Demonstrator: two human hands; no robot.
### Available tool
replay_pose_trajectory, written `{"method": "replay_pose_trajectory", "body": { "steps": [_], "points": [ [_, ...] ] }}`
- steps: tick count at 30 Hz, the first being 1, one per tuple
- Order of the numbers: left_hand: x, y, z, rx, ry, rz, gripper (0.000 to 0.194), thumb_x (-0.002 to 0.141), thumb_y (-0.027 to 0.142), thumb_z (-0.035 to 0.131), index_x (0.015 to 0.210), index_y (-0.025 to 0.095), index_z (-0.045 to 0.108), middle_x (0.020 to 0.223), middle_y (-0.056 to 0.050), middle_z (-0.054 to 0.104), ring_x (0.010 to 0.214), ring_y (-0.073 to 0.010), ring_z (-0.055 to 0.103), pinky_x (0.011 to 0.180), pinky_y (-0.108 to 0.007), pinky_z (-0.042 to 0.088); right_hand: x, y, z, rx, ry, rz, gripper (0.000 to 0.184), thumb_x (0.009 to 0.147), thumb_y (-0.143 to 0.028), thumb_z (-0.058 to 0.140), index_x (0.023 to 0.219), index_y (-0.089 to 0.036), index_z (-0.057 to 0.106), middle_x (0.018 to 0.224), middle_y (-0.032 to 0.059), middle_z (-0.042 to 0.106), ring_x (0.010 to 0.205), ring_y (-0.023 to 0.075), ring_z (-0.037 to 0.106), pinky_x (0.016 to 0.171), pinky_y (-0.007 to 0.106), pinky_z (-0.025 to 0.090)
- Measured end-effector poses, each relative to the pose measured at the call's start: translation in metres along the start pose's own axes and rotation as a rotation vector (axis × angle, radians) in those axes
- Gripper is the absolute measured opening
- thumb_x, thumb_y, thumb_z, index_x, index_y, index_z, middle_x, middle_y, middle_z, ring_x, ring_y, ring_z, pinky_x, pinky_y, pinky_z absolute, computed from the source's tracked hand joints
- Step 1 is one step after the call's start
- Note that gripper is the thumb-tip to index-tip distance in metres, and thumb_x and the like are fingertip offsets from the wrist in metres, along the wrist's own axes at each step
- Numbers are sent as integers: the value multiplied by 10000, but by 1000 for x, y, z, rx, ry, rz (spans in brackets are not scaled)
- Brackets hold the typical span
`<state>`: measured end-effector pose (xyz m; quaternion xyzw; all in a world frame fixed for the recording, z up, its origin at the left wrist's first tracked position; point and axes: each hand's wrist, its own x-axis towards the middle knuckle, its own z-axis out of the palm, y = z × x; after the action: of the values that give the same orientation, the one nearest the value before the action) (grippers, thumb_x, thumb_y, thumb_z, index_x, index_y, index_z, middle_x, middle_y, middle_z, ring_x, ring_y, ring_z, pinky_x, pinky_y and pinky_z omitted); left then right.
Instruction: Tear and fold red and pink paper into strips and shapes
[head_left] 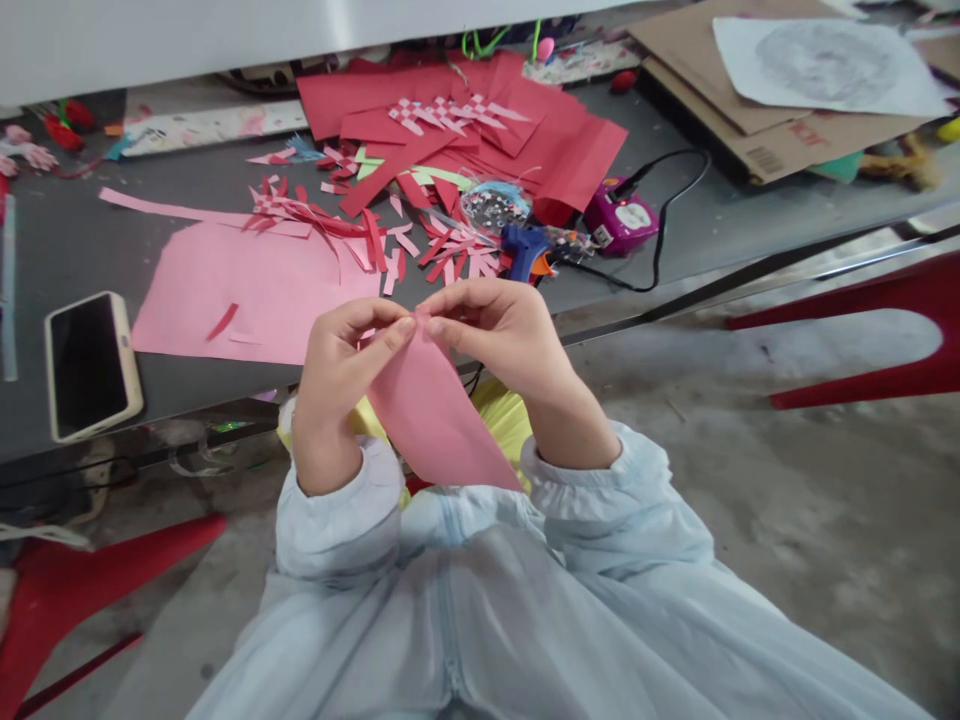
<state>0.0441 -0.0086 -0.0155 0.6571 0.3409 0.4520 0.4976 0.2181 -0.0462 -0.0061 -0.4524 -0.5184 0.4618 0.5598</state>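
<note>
Both of my hands hold one pink paper piece (435,415) just in front of the table's near edge, above my lap. My left hand (341,375) pinches its top edge with thumb and fingers closed. My right hand (499,330) pinches the same top edge from the other side, fingertips meeting those of the left. The paper hangs down toward my pale blue sleeves, tapering to a point. A large pink sheet (247,295) lies flat on the grey table (67,240) just beyond my hands.
Red paper sheets (577,150) and several cut red and pink strips (360,230) cover the table's middle. A phone (90,365) lies at the left. A blue glue gun (525,250), a purple device (622,215) with black cable, and cardboard (750,120) sit to the right. Red chairs (862,330) flank me.
</note>
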Motion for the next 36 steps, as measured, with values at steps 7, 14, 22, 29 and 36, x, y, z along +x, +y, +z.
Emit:
{"method": "replay_pose_trajectory", "body": {
  "steps": [7,14,22,29,36],
  "points": [
    [0,0,0,91,21,-9,263,845,476,753,792,219,743,787,-7,741,764,-155,672,690,-262,526,-1,2,2,-28,54,41,301,684,-466,873,763,-201,754,623,-25,635,554,90,518,494,231,424],
    [0,1,0,64,21,-26,223,837,438,772,808,219,744,827,-14,758,816,-162,694,757,-267,549,-2,4,1,16,41,-23,329,674,-488,881,769,-198,758,717,-2,700,623,101,580,568,239,486],
    [-1,-1,-1,64,38,14,232,826,448,788,824,219,751,816,-8,752,785,-148,681,699,-248,522,-4,9,-2,41,13,104,415,627,-530,899,774,-182,727,641,-19,650,574,94,558,514,225,470],
    [-1,-1,-3,121,43,14,209,839,431,779,834,224,753,820,-12,756,771,-151,671,697,-266,516,-4,10,2,49,52,20,411,631,-542,894,746,-198,701,656,-26,634,587,90,550,525,225,476],
    [-1,0,-4,143,54,18,186,858,413,753,837,229,746,851,-17,766,812,-168,691,757,-290,541,-6,11,-1,106,-10,126,444,599,-538,911,791,-189,714,711,-14,682,637,105,614,584,238,538]
  ]
}}
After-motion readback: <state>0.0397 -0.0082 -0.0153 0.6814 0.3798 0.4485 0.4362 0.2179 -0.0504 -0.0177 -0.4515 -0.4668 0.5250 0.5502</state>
